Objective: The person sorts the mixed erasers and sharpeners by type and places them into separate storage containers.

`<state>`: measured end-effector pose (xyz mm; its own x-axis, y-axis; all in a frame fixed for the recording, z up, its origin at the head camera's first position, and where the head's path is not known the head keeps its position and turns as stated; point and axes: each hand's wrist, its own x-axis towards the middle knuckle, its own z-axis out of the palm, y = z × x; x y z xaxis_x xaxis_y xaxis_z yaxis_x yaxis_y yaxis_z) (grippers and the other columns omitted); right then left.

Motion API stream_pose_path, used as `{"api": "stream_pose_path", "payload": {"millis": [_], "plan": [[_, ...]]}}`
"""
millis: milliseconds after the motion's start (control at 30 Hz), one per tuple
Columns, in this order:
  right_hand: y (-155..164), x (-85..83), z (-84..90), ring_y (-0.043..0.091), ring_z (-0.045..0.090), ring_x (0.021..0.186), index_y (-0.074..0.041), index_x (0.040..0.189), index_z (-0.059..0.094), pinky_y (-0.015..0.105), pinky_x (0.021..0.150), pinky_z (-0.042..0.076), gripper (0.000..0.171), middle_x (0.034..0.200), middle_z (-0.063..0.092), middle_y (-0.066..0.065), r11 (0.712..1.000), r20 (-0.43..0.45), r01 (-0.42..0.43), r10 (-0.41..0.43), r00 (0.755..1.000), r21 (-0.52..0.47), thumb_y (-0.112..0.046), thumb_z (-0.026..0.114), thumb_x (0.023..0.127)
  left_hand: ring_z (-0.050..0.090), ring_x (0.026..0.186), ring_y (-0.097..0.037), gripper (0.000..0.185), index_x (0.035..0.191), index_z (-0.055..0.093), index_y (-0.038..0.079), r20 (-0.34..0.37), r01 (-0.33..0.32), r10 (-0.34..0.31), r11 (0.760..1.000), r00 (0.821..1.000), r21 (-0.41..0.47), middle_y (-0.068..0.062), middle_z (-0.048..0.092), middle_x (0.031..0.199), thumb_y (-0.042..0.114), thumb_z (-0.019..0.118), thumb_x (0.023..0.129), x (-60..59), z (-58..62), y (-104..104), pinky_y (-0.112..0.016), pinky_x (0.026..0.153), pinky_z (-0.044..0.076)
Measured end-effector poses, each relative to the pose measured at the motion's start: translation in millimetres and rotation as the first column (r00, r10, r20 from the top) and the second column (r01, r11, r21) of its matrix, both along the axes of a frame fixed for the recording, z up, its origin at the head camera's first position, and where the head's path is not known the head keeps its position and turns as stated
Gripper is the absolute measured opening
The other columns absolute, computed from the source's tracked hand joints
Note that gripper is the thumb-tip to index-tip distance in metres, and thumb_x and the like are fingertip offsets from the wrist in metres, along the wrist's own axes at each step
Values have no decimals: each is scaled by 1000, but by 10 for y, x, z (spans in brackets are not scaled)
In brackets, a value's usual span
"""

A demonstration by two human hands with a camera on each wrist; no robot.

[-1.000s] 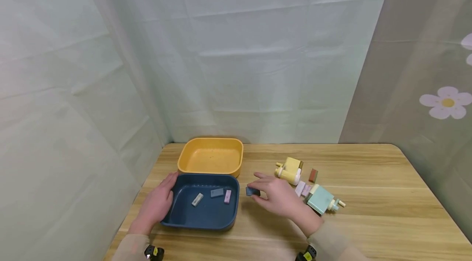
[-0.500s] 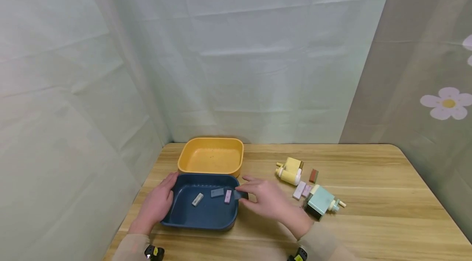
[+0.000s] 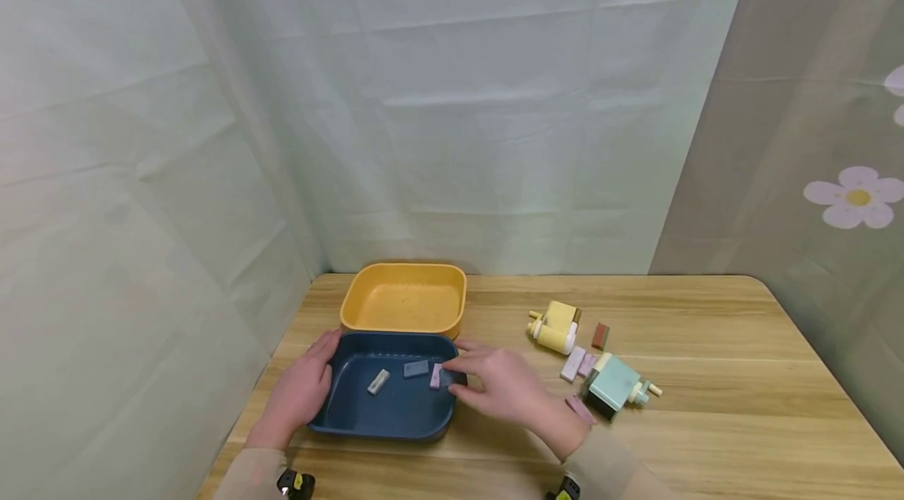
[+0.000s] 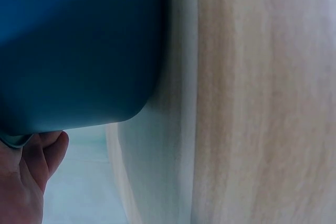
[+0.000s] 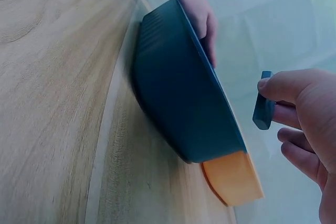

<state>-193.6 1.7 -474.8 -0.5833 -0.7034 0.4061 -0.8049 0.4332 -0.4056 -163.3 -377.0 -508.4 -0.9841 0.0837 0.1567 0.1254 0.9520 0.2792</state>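
My right hand (image 3: 497, 386) pinches a small dark blue block (image 5: 264, 103) between thumb and fingers, above the right rim of a navy blue basin (image 3: 381, 431). On the basin's left side my left hand (image 3: 300, 390) holds the rim; the left wrist view shows its fingers (image 4: 55, 153) beside the wall. Inside the basin lie a whitish block (image 3: 378, 382), a grey-blue block (image 3: 416, 369) and a pink block (image 3: 435, 379), the last partly behind the right fingertips.
Behind the basin stands a yellow basin (image 3: 406, 312). Right of the hands lie a yellow boxy object (image 3: 558, 327) with knobs, a teal boxy object (image 3: 613, 384) with a handle, a red-brown block (image 3: 600, 336) and pink blocks (image 3: 573, 365), one near the right wrist (image 3: 581, 408).
My right hand has moved left with the dark blue block, from the table beside the basin to over its right rim. A pink block near the wrist has come into view. The left hand has stayed put.
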Motion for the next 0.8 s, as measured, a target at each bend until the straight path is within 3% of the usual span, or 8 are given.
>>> {"api": "stream_pose_path", "payload": {"millis": [433,800], "plan": [[-173,-40,-25,21,62,138,-15,126,80,36,107,56,29,126,77,-1,995,-33,-55,58,998,87,-27,78,100,44,148,-48,55,160,43,-5,7,-1,1,1000,1000,-3,-27,46,162,3,49,105,2,18,22,-65,117,41],[-474,-88,-84,10,64,132,-22,127,80,27,101,58,30,127,76,-10,955,-87,-80,109,990,285,-33,77,100,45,148,-48,56,160,43,-5,0,0,0,1000,1000,-6,-27,46,162,2,49,105,2,12,6,-65,117,41]]}}
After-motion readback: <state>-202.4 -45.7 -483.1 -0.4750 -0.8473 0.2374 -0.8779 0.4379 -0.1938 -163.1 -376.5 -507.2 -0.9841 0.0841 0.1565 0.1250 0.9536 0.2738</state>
